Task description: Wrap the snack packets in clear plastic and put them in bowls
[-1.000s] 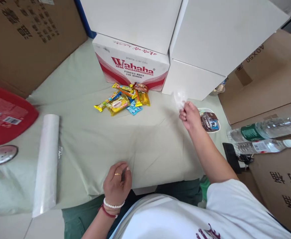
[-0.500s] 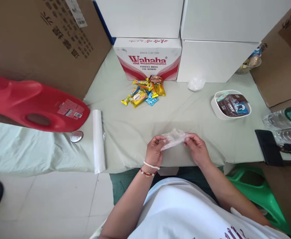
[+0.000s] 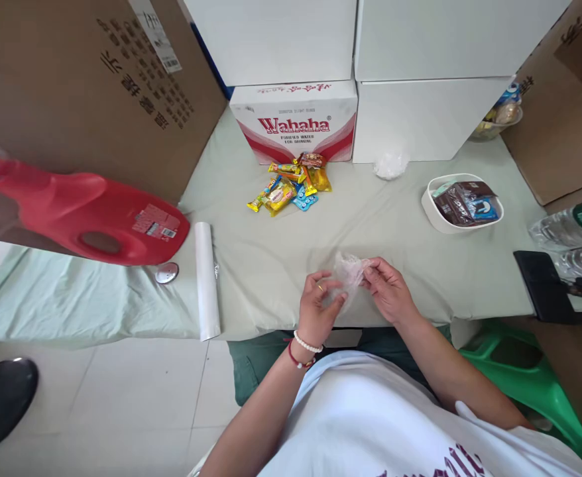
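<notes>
A crumpled piece of thin clear plastic film (image 3: 350, 270) is held up over the near edge of the cloth-covered table. My right hand (image 3: 389, 290) pinches its right side between thumb and fingertips. My left hand (image 3: 318, 306), wearing a ring and two bracelets, is at the film's left side with thumb and fingers apart. Its fingertips are close to the film; whether they touch it is hard to see. Farther back, a pile of wrapped snacks (image 3: 280, 195) lies before the Wahaha box (image 3: 295, 126). A second crumpled clear plastic piece (image 3: 390, 165) lies by a white box (image 3: 415, 122).
On the left are a white roll (image 3: 206, 281), a round metallic lid (image 3: 166, 272) and a red jug (image 3: 107, 215). To the right stand a white tub (image 3: 436, 217) of packets, plastic bottles (image 3: 554, 233) and a black wallet-like item (image 3: 543, 286). Cardboard boxes flank the table.
The film was stretched between both hands; now it bunches upright at my right fingers. My left hand has loosened and spread its fingers. The view has shifted slightly left.
</notes>
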### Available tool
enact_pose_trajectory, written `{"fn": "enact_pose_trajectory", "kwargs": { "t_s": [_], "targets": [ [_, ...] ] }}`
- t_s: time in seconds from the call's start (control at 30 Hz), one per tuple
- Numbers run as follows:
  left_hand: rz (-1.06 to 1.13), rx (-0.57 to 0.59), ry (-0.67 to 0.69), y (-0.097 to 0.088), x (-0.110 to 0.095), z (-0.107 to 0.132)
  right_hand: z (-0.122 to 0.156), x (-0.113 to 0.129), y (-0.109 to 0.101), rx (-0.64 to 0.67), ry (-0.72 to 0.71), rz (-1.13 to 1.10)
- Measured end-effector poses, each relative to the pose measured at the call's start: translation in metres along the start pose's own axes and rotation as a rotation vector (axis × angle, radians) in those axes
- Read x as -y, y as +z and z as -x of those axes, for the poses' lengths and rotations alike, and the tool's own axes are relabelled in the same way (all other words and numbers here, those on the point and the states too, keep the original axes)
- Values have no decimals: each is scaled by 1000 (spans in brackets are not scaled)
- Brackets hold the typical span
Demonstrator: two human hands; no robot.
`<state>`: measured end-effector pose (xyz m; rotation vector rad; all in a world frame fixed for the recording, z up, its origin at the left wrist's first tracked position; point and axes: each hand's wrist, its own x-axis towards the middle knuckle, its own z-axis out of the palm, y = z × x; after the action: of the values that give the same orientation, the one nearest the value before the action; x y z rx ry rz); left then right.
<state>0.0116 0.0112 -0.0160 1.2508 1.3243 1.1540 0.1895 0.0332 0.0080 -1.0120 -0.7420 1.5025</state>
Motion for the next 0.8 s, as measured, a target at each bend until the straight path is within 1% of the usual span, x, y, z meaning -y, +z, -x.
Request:
{"fn": "enact_pose_trajectory", "kwargs": {
  "t_s": [0.03, 0.1, 0.2, 0.23, 0.3, 0.37, 0.4, 0.43, 0.5, 0.57, 0.63, 0.73, 0.77, 0.8],
  "targets": [
    [-10, 3, 8, 0, 1, -1, -1, 1, -2, -29, -9, 4],
    [29, -31, 21, -3, 4, -3, -5, 3, -10, -119, -41, 21],
    [127, -70, 44, -15, 8, -1, -10, 5, -29, -245, -71, 79],
    [157, -75, 33, -21, 9, 1, -11, 6, -35, -268, -67, 105],
    [230, -82, -62, -33, 10, 5, -11, 6, -45, -280, -46, 153],
    [311, -97, -211, -45, 11, 9, -11, 6, -49, -260, -35, 167],
    [342, -111, -269, -50, 10, 11, -11, 6, -50, -247, -39, 157],
    [359, -129, -296, -55, 9, 12, -10, 7, -50, -230, -50, 144],
    [362, -159, -265, -64, 6, 12, -10, 10, -47, -175, -80, 133],
    [324, -170, -222, -68, 2, 8, -10, 16, -42, -93, -105, 159],
    [180, -145, -190, -64, -2, 2, -11, 22, -35, -6, -124, 203],
    [-149, -15, -96, -48, -7, -9, -16, 30, -26, 104, -128, 251],
    [-198, 30, -74, -40, -8, -12, -19, 31, -25, 124, -122, 251],
    [-194, 56, -74, -34, -9, -14, -21, 32, -24, 121, -116, 241]
  ]
}}
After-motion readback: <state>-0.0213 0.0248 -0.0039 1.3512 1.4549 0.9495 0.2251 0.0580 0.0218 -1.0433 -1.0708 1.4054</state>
